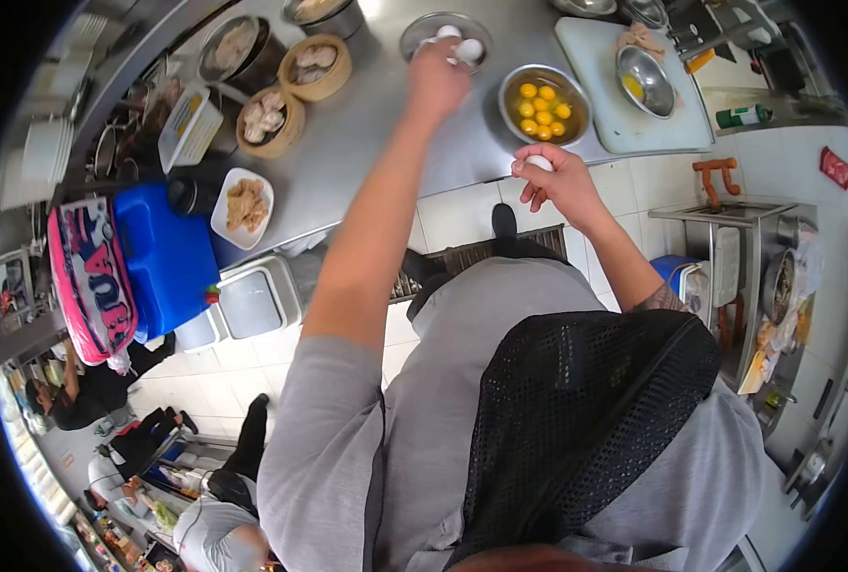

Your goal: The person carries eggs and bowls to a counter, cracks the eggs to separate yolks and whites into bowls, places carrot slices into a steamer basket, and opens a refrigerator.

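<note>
My left hand [440, 81] reaches into a metal bowl [408, 40] at the counter's back edge, its fingers down among white eggs [469, 51]. Its fingertips are hidden, so whether it grips an egg does not show. In my right hand [562, 181], a whole white egg [539, 163] is held between thumb and fingers. Just beyond that hand stands a metal bowl [505, 119] with several yellow yolks [543, 105] in clear egg white.
A white cutting board [586, 129] bears a smaller tilted metal bowl [645, 84] with some yellow in it. Bamboo steamers [269, 124] and a white dish [243, 208] of food stand on the left counter. Other people [216, 534] are at lower left.
</note>
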Tool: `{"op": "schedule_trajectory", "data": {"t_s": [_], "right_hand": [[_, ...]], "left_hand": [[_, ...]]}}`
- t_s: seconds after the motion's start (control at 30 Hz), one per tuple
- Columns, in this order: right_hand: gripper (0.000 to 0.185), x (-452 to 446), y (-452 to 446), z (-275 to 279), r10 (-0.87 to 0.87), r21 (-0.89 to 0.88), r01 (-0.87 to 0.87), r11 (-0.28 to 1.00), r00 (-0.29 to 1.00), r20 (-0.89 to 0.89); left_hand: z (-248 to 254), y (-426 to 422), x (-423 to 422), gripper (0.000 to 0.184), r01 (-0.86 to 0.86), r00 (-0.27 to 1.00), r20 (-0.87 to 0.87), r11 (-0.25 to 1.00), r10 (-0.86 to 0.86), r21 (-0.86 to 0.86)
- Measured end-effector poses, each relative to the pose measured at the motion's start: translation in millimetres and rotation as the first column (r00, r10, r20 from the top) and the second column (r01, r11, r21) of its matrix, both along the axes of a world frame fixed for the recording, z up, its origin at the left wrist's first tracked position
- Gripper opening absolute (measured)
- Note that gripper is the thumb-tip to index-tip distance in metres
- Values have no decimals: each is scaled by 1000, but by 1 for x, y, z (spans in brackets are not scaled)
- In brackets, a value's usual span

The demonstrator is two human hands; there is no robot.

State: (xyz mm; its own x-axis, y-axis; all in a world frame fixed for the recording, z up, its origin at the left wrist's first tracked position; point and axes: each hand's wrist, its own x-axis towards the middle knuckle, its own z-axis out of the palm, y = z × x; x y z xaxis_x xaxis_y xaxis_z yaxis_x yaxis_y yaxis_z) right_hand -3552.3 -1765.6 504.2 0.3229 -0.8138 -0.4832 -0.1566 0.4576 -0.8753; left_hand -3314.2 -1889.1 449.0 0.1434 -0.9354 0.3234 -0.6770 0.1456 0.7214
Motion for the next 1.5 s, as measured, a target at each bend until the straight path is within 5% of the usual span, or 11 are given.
{"op": "schedule_trajectory", "data": {"t_s": [0.2, 0.27, 0.3, 0.43, 0.5, 0.63, 0.93, 1.03, 1.17, 1.27, 1.5], "right_hand": [[24, -89, -34, -5, -54, 29, 50, 998, 986, 160], [26, -116, -44, -12, -43, 0, 44, 999, 983, 178], [29, -128, -49, -17, -26, -46, 35, 998, 983, 182], [36, -148, -70, -5, 0, -63, 1, 998, 1000, 22], [39, -148, -84, -12, 38, -79, -40, 996, 999, -23], [48, -127, -103, -2, 83, -521, -258, 814, 939, -335], [44, -77, -122, 20, -75, -959, -4, 284, 997, -26], [45, -76, -118, 5, 124, -884, -310, 350, 951, -284], [41, -76, -122, 12, -27, -766, 44, 642, 999, 35], [40, -89, -139, 4, 75, -255, -48, 966, 992, 98], [41, -92, -147, -13, 224, -191, -220, 957, 975, -5]], "left_hand": [[-37, -100, -2, 54, 57, 898, 380, 915, -222, 399], [-37, -102, -1, 62, 114, 965, -248, 715, 85, 690], [-42, -103, 2, 62, 104, 968, -234, 706, 90, 701], [-13, -78, -21, 50, -127, 981, -73, 874, 181, 469], [32, -44, -53, 49, -107, 796, -513, 908, 323, 405], [46, 15, -106, 51, -80, 797, -561, 960, 224, 269], [42, 59, -167, 52, 103, 734, -669, 956, 112, 274], [24, 61, -162, 49, 87, 814, -576, 964, 76, 250], [27, 68, -156, 49, 148, 698, -713, 962, 63, 229], [25, 63, -151, 51, 167, 735, -671, 936, 92, 311], [12, 56, -141, 48, 281, 714, -700, 914, 4, 292]]}}
